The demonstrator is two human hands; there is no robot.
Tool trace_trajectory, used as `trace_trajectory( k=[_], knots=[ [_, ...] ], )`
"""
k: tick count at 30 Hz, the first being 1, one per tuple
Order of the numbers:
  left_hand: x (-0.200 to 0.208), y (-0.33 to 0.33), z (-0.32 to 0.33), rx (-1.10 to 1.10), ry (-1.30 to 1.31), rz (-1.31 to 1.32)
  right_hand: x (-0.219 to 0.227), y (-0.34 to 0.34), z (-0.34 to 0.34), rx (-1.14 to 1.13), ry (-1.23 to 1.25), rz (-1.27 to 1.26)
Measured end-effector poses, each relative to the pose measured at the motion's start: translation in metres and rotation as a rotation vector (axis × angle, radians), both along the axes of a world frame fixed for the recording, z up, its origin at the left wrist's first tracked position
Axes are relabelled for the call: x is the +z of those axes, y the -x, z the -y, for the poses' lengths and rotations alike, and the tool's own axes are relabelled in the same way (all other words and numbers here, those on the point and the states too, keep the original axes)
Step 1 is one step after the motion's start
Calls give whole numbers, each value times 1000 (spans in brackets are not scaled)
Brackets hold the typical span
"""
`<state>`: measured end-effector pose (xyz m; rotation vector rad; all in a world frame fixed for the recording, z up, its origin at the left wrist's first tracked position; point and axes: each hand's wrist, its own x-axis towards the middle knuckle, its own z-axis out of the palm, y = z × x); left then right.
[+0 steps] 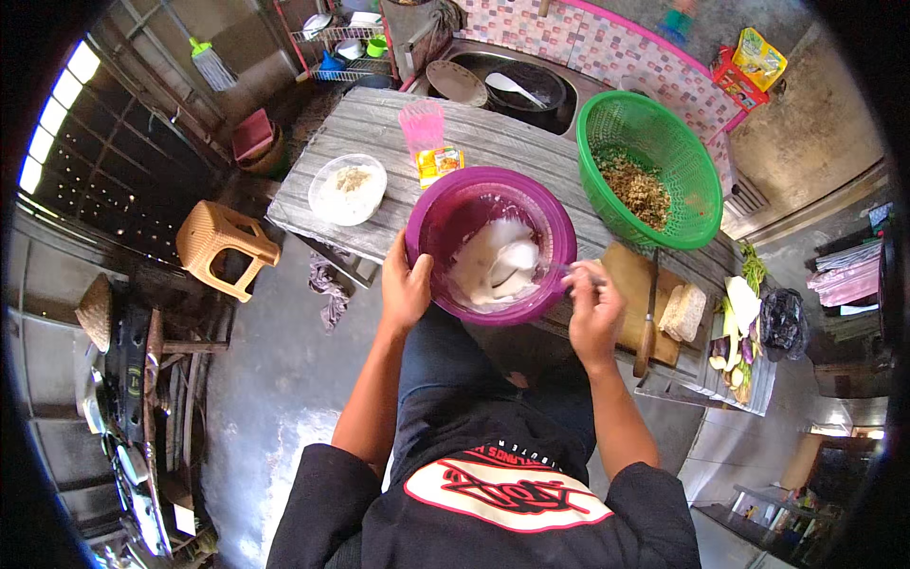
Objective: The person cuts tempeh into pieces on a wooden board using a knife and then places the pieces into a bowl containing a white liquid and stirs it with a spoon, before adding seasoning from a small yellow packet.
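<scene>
A purple plastic bowl (439, 204) is tilted toward me at the table's near edge, with white batter or wet flour (479, 270) inside it. My left hand (408, 289) grips the bowl's left rim, thumb on the outer side facing me. At the right rim my right hand (595, 302) has its fingers closed round the handle of a spoon (517, 258), whose head lies in the white mix. Left of the bowl stands a clear tub (348, 190) of white flour. A yellow packet (440, 167) and a pink cup (422, 125) sit just behind the bowl.
A green colander (697, 152) with chopped greens and brown bits stands to the right. Beyond my right hand are a cutting board (621, 284), a knife (647, 332), a pale block (682, 313) and vegetables (737, 327). The sink holds a black pan (531, 90). A stool (225, 245) stands left.
</scene>
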<state>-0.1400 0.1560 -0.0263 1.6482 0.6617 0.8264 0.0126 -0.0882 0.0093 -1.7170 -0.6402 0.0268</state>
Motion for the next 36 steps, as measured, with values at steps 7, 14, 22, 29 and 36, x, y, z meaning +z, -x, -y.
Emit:
trace_trajectory(
  k=[7, 14, 22, 29, 36],
  knots=[
    [-2, 0, -1, 23, -55, 19, 1, 5, 2, 114, 76, 37],
    [18, -2, 4, 1, -133, -65, 7, 7, 8, 86, 186, 195],
    [-5, 0, -14, -8, -178, -62, -3, -10, -7, 103, 25, -32],
    [-6, -3, -15, 4, -115, -50, 12, -31, -15, 81, -55, -145],
    [27, -4, -1, 3, -172, -117, 8, -25, -16, 311, -37, -173]
  ],
)
